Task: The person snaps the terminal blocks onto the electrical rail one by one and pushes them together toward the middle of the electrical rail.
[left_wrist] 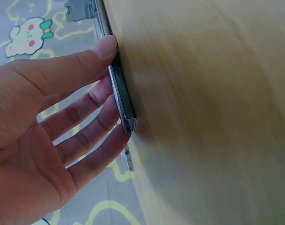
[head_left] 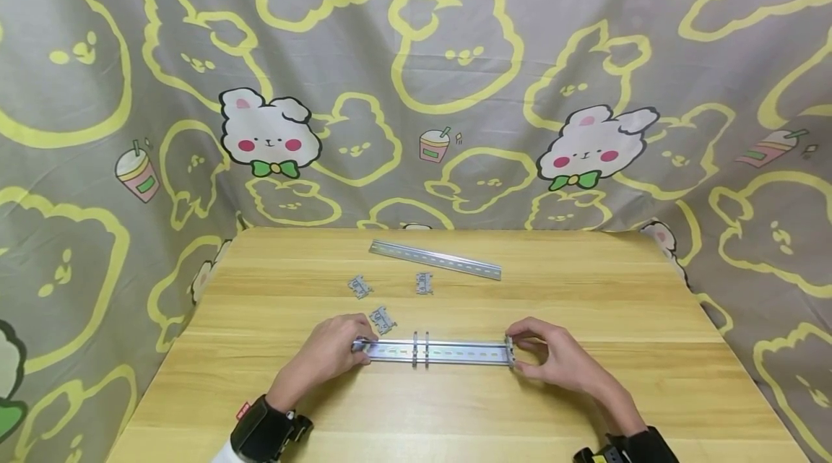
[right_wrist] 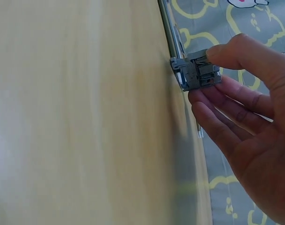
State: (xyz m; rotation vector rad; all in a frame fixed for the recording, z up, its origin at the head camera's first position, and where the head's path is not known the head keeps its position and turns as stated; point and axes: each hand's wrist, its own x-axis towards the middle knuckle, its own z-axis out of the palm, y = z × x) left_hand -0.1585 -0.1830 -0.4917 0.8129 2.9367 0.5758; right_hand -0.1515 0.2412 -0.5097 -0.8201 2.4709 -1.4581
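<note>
Wooden worktop (head_left: 416,416) backed by a grey curtain (head_left: 354,51) with yellow cartoon outlines. Near, running left to right, a slotted metal rail (head_left: 464,353): left end gripped between thumb and fingers (left_wrist: 98,157) of the left hand (head_left: 333,344); at the right end, a grey block (head_left: 510,352) pinched narrowly by the right hand (head_left: 564,355). Mid-rail, two upright grey blocks (head_left: 427,353), slightly apart. Beyond, left to centre, three loose grey blocks (head_left: 382,320) on the worktop. Farthest, a second slotted rail (head_left: 435,260), slanted, right end nearer.

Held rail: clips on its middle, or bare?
On: two clips stand across the rail near its middle. Whether the end clip in the right hand is fully seated, cannot tell.
</note>
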